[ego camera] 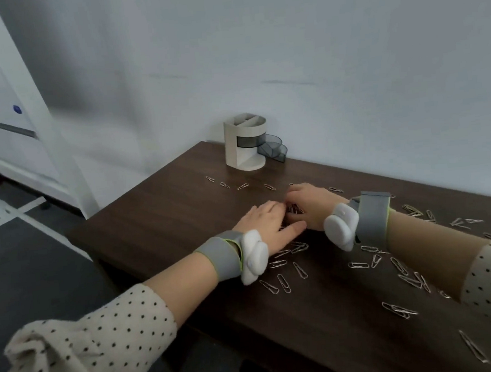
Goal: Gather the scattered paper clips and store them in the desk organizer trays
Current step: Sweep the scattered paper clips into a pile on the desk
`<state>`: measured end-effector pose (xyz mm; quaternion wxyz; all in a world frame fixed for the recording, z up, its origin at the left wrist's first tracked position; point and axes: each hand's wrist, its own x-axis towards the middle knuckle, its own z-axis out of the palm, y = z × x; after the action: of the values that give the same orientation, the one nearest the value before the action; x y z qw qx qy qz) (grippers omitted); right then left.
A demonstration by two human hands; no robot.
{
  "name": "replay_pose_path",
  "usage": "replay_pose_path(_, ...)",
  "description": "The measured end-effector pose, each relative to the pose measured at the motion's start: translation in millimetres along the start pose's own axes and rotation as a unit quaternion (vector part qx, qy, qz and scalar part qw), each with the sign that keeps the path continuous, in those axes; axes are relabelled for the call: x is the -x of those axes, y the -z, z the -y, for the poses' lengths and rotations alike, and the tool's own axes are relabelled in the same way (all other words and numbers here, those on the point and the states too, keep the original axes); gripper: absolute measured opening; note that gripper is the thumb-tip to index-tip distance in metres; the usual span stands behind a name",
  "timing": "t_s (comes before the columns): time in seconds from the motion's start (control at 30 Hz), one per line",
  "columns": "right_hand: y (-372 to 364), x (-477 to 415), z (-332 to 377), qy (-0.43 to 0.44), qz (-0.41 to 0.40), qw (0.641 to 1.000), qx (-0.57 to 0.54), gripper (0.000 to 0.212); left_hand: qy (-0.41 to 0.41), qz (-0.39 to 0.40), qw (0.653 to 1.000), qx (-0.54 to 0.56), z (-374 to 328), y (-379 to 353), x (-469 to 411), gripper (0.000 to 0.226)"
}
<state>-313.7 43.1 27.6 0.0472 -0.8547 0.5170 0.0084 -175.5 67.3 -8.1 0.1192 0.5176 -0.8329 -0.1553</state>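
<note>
Two hands meet at the centre of the frame over a dark wooden desk [182, 220], raking loose metal paper clips [284, 282] into a small heap [294, 209] between them. The left hand [266, 222] lies palm down with its fingers spread flat on the wood. The right hand [310, 201] is cupped loosely around the far side of the heap. Neither hand has closed on anything; both are open against the desk.

Each wrist carries a grey strap with a white sensor pod [254, 258], and polka-dot sleeves [83, 345] are pushed up the forearms. Most of the clips remain scattered across the lower right of the frame, with a thin line of them just above the hands. At upper centre, against the wall, stands the cream desk organizer [245, 144], its smoky translucent trays [275, 149] fanned open to the right. The trays appear empty, though their insides are hard to read from here, so the job looks to be at an early stage.

The clips are likely light, stiff and slippery on the smooth wood. They also lie flat, which probably makes picking them up singly slow. Sweeping them into a mound and pinching that mound from both sides looks the surer hold. A loosely held bunch could shed clips on the way to the trays.
</note>
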Motion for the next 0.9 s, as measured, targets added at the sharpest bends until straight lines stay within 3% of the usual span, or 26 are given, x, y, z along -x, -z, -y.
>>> replay_pose_path(0.07,2.7,4.8,-9.2,-0.018,-0.046,0.998,-0.033,0.031,-0.003,-0.025,0.999,0.037,1.3,7.9,-5.3,0.054)
replay_pose_path(0.13,3.5,-0.6,-11.7,-0.035,-0.071,0.995,-0.059,0.036,0.037,-0.053,0.998,0.002,21.0,21.0,-13.5,0.057)
replay_pose_path(0.23,-1.2,-25.3,-5.0,-0.045,-0.045,0.997,-0.037,0.055,0.183,-0.036,0.978,-0.094,62.2,39.4,-27.7,0.067)
replay_pose_path(0.33,-9.2,-57.7,6.7,-0.04,0.001,0.998,-0.051,0.061,0.249,-0.015,0.965,-0.08,90.3,46.2,-40.8,0.062)
replay_pose_path(0.47,-14.2,-77.5,1.4,-0.018,0.047,0.998,-0.042,0.058,0.202,0.006,0.976,-0.075,91.2,37.2,-55.1,0.055)
replay_pose_path(0.9,-7.7,25.4,-47.4,-0.063,-0.002,0.994,-0.084,0.043,0.03,0.075,0.995,-0.054,-22.2,-6.6,-51.1,0.054)
